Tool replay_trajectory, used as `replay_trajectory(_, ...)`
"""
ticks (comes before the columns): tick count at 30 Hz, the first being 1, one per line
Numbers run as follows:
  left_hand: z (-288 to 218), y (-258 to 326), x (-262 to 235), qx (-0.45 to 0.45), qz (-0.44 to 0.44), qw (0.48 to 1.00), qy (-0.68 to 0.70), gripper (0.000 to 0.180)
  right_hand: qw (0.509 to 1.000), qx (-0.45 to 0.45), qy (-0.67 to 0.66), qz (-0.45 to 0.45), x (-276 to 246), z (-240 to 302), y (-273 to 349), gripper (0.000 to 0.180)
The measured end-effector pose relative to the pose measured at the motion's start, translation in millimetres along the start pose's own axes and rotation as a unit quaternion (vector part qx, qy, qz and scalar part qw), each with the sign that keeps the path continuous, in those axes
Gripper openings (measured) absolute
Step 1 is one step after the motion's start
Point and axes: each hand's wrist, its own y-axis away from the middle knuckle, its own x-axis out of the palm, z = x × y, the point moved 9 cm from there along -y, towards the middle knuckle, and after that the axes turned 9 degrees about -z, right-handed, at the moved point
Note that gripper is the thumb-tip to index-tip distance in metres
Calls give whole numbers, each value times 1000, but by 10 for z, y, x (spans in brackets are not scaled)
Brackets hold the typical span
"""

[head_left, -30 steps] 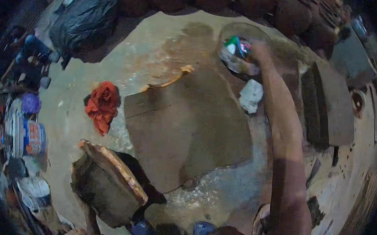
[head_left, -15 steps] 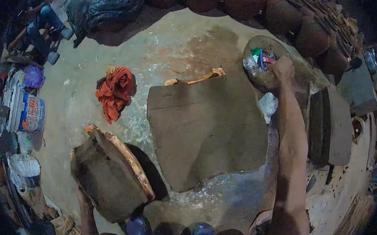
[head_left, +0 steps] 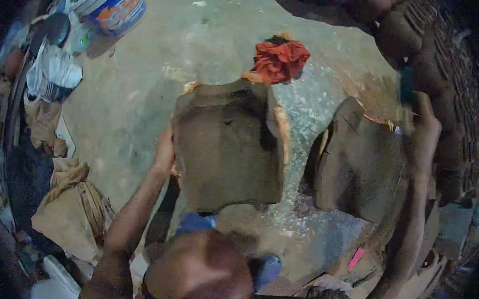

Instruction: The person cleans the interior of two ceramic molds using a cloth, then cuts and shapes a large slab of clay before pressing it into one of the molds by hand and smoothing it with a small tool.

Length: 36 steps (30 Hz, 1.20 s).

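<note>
A curved grey-brown clay slab [head_left: 225,148], with pale orange material along its side edges, stands tilted in front of me. My left hand [head_left: 164,150] grips its left edge, the fingertips hidden behind it. To the right rests another broad clay slab [head_left: 358,163], pale orange showing at its top edge. Beyond that slab's upper right corner is my right hand [head_left: 426,118], blurred and with its fingers drawn together. A smeared teal shape [head_left: 407,86] shows at the fingertips; what it is I cannot make out. The bowl seen earlier cannot be made out now.
A crumpled red cloth [head_left: 282,61] lies just beyond the left slab. A pink strip [head_left: 356,257] shows at lower right. Far left stand a white-and-blue bucket [head_left: 118,10], a white bag [head_left: 53,72] and a tan sack [head_left: 75,199]. Round dark pots [head_left: 397,35] line the far right.
My view has swung left. The left clay slab is raised and turned more squarely toward me. My right hand has left the bowl's contents, and a pink strip now shows at lower right.
</note>
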Motion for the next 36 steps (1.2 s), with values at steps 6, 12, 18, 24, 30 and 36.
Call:
replay_trajectory(6,-271,78,60,191,-55,975,-103,57,947,-288,6,143,1274,2392,783,46)
replay_trajectory(12,13,-186,-4,178,-66,978,-87,57,973,-223,54,27,2221,2600,1428,57)
replay_trajectory(18,-337,152,155,133,-17,982,-133,56,982,-161,65,-78,2466,2552,1526,67)
replay_trajectory(24,-90,-3,184,148,20,986,-71,50,989,-126,-26,-67,2809,2634,1720,57)
replay_trajectory(30,-312,116,180,171,14,985,0,45,912,39,-403,68,2860,2902,1584,36)
replay_trajectory(36,-359,117,132,182,-13,982,-41,45,936,227,-270,7,2710,2469,1602,27)
